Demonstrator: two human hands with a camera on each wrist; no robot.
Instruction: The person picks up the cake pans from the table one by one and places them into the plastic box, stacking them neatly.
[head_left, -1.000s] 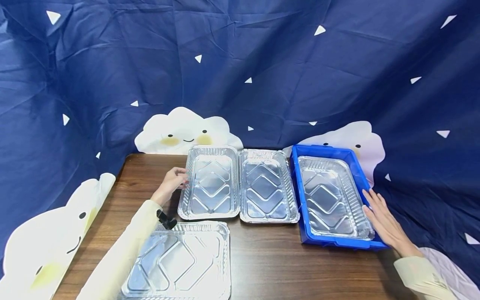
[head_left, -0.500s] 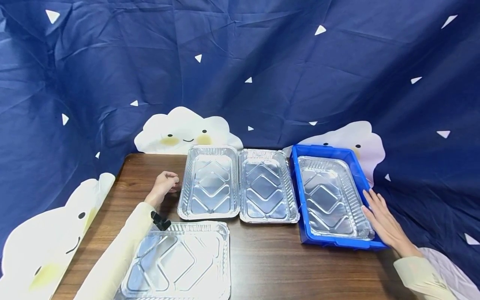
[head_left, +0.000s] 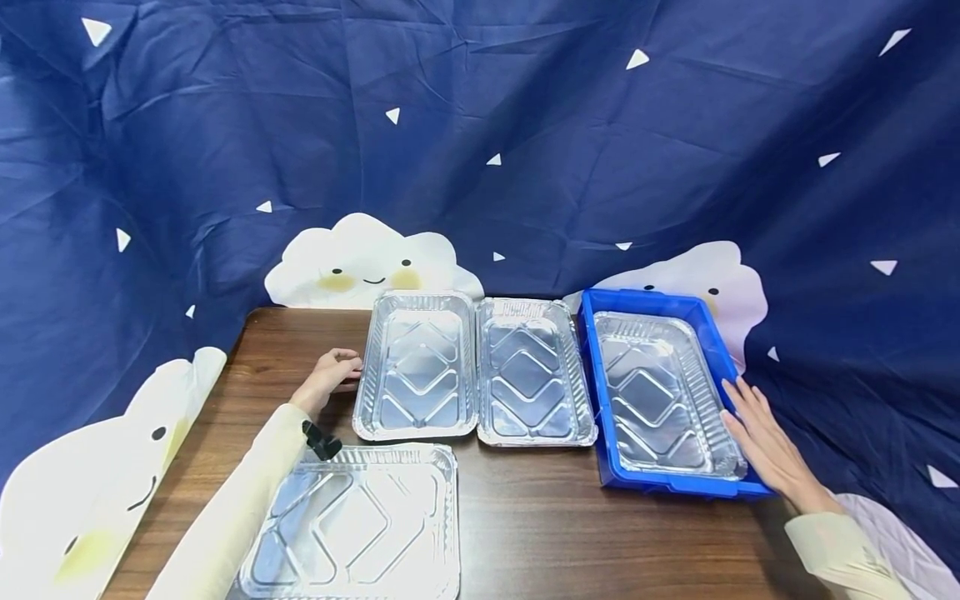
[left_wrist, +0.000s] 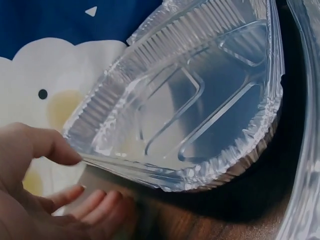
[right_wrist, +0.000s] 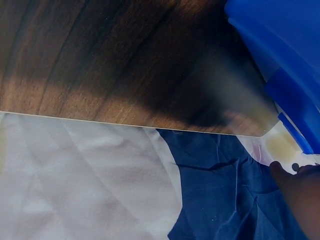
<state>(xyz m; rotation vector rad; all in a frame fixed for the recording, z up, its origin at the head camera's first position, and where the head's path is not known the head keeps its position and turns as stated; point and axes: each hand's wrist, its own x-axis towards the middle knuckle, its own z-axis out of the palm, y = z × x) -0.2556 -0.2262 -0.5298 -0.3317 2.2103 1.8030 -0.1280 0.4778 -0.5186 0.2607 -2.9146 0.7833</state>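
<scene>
My left hand (head_left: 327, 377) is beside the left edge of an upright-laid foil tray (head_left: 422, 371). In the left wrist view, the thumb of that hand (left_wrist: 25, 175) reaches the rim of this foil tray (left_wrist: 220, 95); the other fingers are loosely bent below it, gripping nothing. A second foil tray (head_left: 528, 375) lies against its right side. With straight fingers, my right hand (head_left: 768, 450) rests at the right rim of a blue plastic bin (head_left: 609, 442), which contains another foil tray (head_left: 652, 396). The right wrist view shows only part of that hand (right_wrist: 300, 197) near the bin's outer wall.
One more foil tray (head_left: 367, 525) lies crosswise at the front left, partly under my left forearm. Everything stands on a brown wooden table (head_left: 540, 533). A blue curtain (head_left: 480, 125) with white clouds hangs behind it and at both sides.
My left hand drew back left from the foil tray's edge, then came slightly right to its rim again. My right hand and the trays stayed put.
</scene>
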